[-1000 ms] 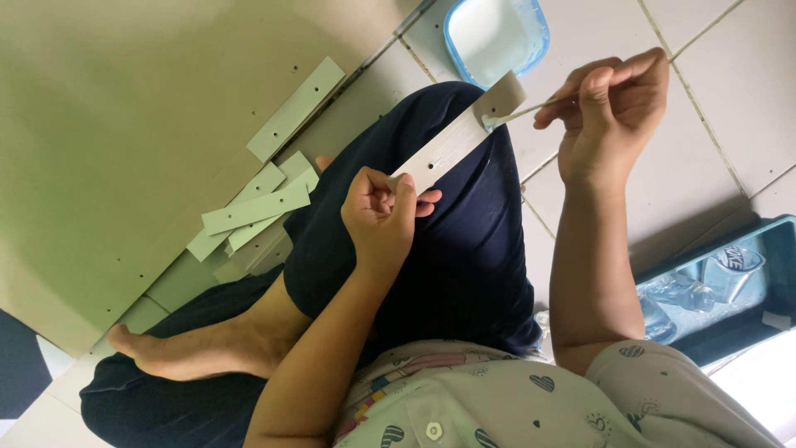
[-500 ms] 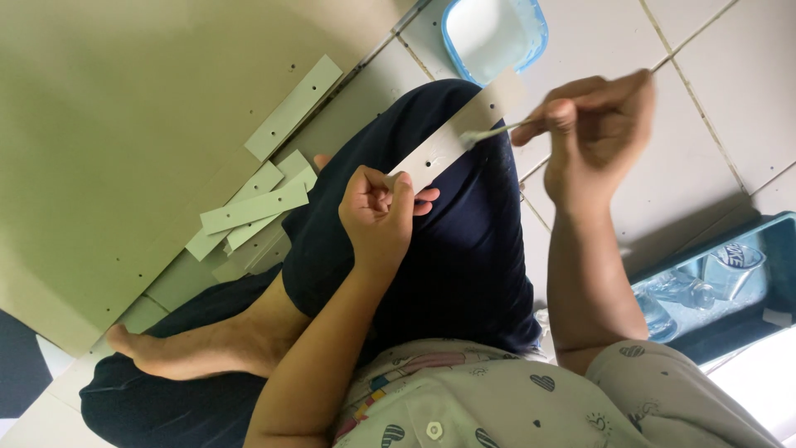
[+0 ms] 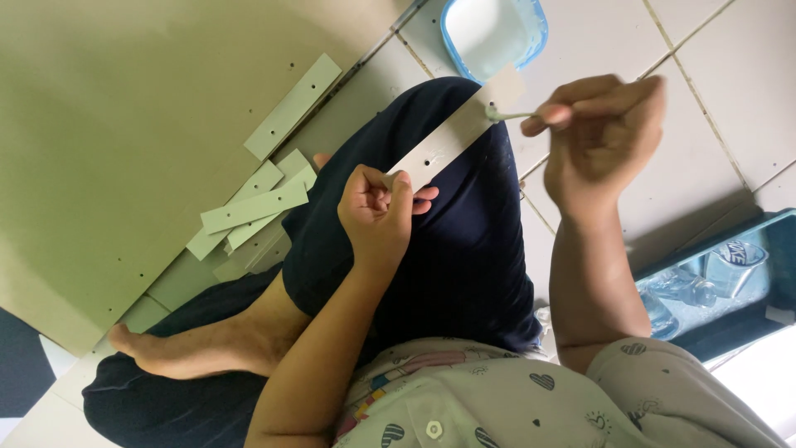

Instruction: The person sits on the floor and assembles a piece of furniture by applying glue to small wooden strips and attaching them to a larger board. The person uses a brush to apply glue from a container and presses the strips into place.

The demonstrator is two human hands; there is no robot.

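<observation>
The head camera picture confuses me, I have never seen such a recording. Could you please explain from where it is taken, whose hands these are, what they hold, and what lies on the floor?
There is one view, from a camera worn on a person's head, looking down at their own lap and hands. The person sits on a tiled floor.

The left hand grips one end of a pale flat strip that lies across the knee. The right hand holds a thin stick whose tip touches the strip's far end.

On the floor lie a large greenish board, several similar strips, a blue-rimmed dish and a blue tray holding plastic items.
</observation>
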